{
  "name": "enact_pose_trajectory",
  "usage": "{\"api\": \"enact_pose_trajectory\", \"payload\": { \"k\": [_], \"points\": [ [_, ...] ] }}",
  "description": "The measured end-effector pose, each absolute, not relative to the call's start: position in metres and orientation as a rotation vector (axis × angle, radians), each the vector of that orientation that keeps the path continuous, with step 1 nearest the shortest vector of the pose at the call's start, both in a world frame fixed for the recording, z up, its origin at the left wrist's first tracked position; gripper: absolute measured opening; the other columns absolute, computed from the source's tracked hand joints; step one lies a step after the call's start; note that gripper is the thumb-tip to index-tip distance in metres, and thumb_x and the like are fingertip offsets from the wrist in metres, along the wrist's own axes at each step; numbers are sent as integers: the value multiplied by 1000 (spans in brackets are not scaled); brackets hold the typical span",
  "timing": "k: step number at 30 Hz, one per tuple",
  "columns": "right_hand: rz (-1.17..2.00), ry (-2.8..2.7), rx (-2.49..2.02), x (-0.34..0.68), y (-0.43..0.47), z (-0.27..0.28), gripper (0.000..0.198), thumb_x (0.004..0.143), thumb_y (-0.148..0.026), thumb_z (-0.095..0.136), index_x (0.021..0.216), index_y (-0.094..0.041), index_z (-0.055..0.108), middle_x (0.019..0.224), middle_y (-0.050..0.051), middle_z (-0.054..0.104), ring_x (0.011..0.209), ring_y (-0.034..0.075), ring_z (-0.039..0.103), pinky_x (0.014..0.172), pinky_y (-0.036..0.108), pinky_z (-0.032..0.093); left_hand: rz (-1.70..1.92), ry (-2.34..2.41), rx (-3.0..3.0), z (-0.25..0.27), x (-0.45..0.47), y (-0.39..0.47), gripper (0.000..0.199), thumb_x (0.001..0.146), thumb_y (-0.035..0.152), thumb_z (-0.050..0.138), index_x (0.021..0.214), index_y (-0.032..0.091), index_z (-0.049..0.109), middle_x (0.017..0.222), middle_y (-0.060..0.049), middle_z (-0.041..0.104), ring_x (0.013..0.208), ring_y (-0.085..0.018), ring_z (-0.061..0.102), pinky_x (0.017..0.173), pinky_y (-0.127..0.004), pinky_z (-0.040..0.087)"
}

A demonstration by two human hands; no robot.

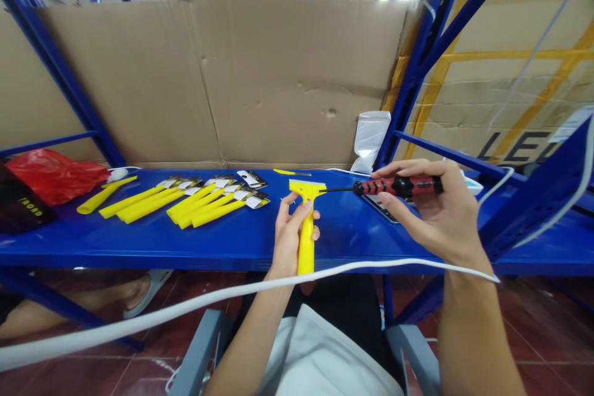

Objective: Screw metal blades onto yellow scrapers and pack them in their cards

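My left hand [293, 232] is wrapped round a yellow scraper [306, 246] just below its wide head, which points up and away from me. In my right hand [445, 210] is a red and black screwdriver [394, 186], held level. Its dark shaft reaches left, and the tip meets the right side of the scraper's head; any screw there is too small to make out. To the left, several yellow scrapers [204, 207] with packaging at their heads lie on the blue shelf [260, 247]. One more scraper [99, 197] rests further left, without visible packaging.
A yellow knife [290, 172] lies at the back. Behind my right hand is a phone [381, 209]; a white pouch [371, 139] leans on cardboard [288, 80]. A red bag [58, 173] sits far left. A white cable [185, 303] crosses in front of my forearms.
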State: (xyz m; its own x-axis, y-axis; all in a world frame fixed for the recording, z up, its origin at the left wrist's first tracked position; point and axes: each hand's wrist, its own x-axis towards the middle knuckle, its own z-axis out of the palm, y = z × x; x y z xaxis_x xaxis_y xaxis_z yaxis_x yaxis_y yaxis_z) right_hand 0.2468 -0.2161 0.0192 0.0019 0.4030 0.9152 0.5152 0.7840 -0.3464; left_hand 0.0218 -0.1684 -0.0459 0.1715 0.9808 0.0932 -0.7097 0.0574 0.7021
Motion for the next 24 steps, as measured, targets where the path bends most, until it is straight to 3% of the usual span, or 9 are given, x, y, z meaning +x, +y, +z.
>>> {"api": "enact_pose_trajectory", "payload": {
  "k": [3, 7, 14, 21, 24],
  "points": [
    [-12, -1660, -758, 245, -222, 22, 41, 92, -19, 90, 124, -29, 67, 127, 8, 80, 120, 31, 82, 96, 45, 71, 1364, 482, 706, -47, 22, -168, 68, 82, 31, 100, 136, 28, 60, 109, -2, 75, 70, -10, 70, 51, -16, 48],
    [-106, -1620, -811, 245, -223, 23, 35, 93, -22, 91, 121, -29, 71, 118, 7, 83, 110, 30, 84, 90, 44, 72, 1356, 484, 710, -47, 21, -168, 68, 82, 31, 100, 138, 28, 60, 107, -1, 75, 69, -10, 70, 51, -17, 48],
    [-269, -1563, -916, 247, -218, 21, 31, 91, -29, 94, 115, -31, 75, 111, 5, 83, 102, 31, 83, 97, 52, 69, 1370, 482, 705, -46, 22, -168, 69, 81, 31, 100, 137, 27, 60, 105, -2, 74, 72, -11, 70, 51, -17, 49],
    [-17, -1646, -793, 245, -222, 23, 41, 92, -24, 92, 125, -30, 68, 127, 7, 82, 123, 30, 82, 103, 46, 72, 1385, 479, 684, -44, 23, -169, 69, 79, 29, 101, 135, 25, 60, 106, -2, 75, 71, -11, 70, 50, -17, 49],
    [9, -1636, -797, 246, -222, 20, 40, 93, -24, 92, 125, -30, 68, 127, 6, 83, 121, 31, 83, 105, 48, 72, 1382, 478, 689, -44, 22, -169, 66, 81, 29, 100, 134, 26, 61, 107, -2, 75, 71, -10, 70, 50, -17, 49]
  ]
}}
